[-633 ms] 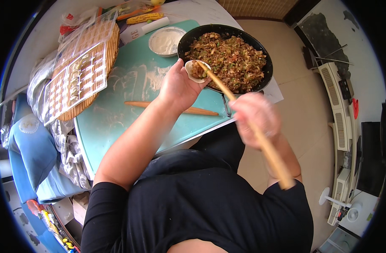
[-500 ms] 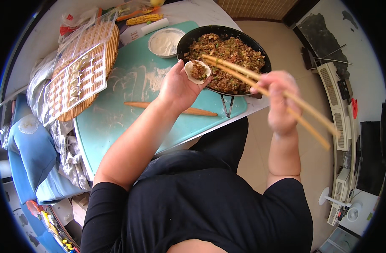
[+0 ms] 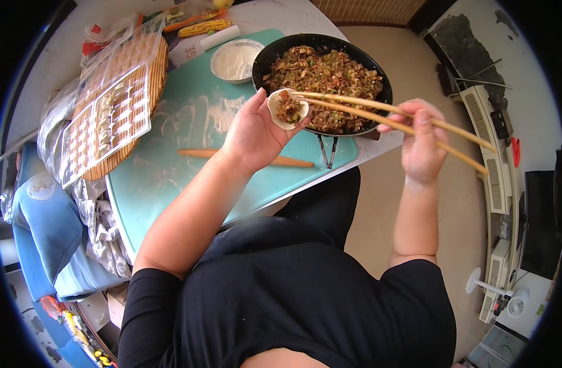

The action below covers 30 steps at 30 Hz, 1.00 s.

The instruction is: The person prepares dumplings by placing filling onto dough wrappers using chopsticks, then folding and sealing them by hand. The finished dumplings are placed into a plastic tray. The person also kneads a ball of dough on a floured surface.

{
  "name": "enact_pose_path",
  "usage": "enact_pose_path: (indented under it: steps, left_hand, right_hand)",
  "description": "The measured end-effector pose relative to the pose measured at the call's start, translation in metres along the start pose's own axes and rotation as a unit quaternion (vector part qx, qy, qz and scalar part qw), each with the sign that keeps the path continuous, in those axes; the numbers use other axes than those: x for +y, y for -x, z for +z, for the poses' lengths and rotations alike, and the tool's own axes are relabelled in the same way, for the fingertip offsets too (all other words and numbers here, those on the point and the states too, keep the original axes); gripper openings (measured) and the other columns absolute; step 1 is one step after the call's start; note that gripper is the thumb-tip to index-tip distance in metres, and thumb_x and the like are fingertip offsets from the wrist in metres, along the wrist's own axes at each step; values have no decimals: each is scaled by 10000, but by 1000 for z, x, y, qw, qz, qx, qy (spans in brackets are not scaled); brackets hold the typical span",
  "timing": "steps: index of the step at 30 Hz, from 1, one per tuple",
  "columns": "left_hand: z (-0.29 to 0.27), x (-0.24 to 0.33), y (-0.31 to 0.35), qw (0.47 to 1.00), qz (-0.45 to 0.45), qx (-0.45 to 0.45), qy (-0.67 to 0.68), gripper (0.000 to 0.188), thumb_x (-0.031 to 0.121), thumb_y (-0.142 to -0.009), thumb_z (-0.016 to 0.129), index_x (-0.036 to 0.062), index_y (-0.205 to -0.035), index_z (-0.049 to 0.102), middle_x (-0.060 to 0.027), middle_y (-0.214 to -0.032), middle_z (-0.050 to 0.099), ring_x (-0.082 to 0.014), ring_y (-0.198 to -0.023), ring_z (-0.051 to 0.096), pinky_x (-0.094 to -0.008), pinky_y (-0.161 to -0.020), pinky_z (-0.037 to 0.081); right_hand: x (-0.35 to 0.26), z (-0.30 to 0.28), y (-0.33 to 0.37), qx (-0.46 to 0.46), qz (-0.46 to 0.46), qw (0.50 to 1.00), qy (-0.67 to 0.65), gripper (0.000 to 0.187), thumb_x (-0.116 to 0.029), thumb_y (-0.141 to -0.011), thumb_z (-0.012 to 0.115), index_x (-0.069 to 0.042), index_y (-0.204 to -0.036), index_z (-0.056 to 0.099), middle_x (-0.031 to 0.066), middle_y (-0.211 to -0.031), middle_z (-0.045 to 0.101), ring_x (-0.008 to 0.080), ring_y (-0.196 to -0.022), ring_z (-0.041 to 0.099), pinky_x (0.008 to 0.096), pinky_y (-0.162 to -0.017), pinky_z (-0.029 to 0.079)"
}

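Observation:
My left hand [image 3: 254, 132] holds a round dumpling wrapper [image 3: 275, 115] with a mound of brown filling [image 3: 288, 110] in its middle. Long wooden chopsticks [image 3: 367, 105] are gripped in my right hand [image 3: 423, 138], and their tips reach the wrapper's right edge by the filling. Just beyond my hands stands a black pan [image 3: 385, 101] heaped with chopped filling [image 3: 330, 80]. A wooden rolling pin [image 3: 293, 162] lies on the green mat [image 3: 170, 190], partly hidden under my left forearm. A bowl of white flour [image 3: 237, 61] sits left of the pan.
At the left, a clear compartment tray [image 3: 130, 116] holding a row of dumplings rests on a round woven mat [image 3: 161, 70]. Corn cobs [image 3: 204, 27] and a white roll [image 3: 220, 38] lie at the back. A blue chair [image 3: 51, 214] stands left of the table.
My right hand has shifted slightly right and down, and the chopsticks lie flatter, their tips still near the wrapper. My left hand keeps holding the filled wrapper. The whole view has shifted slightly.

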<state>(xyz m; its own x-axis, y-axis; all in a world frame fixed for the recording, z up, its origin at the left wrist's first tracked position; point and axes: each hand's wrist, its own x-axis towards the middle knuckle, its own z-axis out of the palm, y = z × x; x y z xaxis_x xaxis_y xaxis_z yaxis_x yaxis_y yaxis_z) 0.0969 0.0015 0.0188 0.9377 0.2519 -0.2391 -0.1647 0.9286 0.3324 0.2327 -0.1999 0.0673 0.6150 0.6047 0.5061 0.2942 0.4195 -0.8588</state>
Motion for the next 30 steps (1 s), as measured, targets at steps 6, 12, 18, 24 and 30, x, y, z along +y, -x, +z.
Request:
enact_pose_path:
  steps: [6, 12, 18, 24, 30]
  left_hand:
    - [4, 1, 9, 999, -34, -22, -10, 516, 358, -970, 273, -40, -1284, 366, -196, -1291, 446, -335, -1189, 447, -444, -1032, 351]
    - [4, -4, 21, 992, -96, -79, 7, 562, 401, -963, 293, -39, -1311, 335, -217, -1308, 421, -354, -1210, 423, -451, -1018, 370]
    - [9, -4, 30, 994, -103, -39, -5, 564, 426, -970, 241, -36, -1251, 398, -164, -1255, 485, -292, -1128, 503, -417, -962, 419]
    - [-2, -4, 29, 988, -118, -101, -11, 594, 421, -961, 284, -49, -1322, 308, -233, -1333, 380, -366, -1230, 397, -428, -999, 397]
    - [0, -6, 31, 988, -120, -93, 10, 599, 423, -957, 296, -55, -1318, 307, -243, -1334, 368, -384, -1220, 400, -422, -995, 402]
  right_hand:
    - [0, -37, -15, -29, 88, 988, -125, 273, -214, -937, 448, 27, -924, 575, 128, -729, 613, 218, -589, 601, 338, -561, 530]
    - [16, -36, -22, -59, 117, 981, -142, 271, -230, -933, 466, 14, -921, 583, 115, -724, 614, 210, -593, 597, 335, -550, 528]
    - [18, -44, -25, -63, 125, 972, -188, 282, -253, -937, 461, -6, -895, 592, 98, -706, 591, 198, -575, 583, 310, -526, 520]
    - [20, -35, -28, -127, 132, 971, -151, 281, -249, -940, 453, -6, -895, 587, 98, -705, 589, 199, -571, 585, 310, -511, 520]
    - [22, -37, -28, -97, 122, 974, -163, 272, -241, -940, 456, -7, -894, 586, 103, -702, 597, 198, -560, 587, 319, -509, 522]
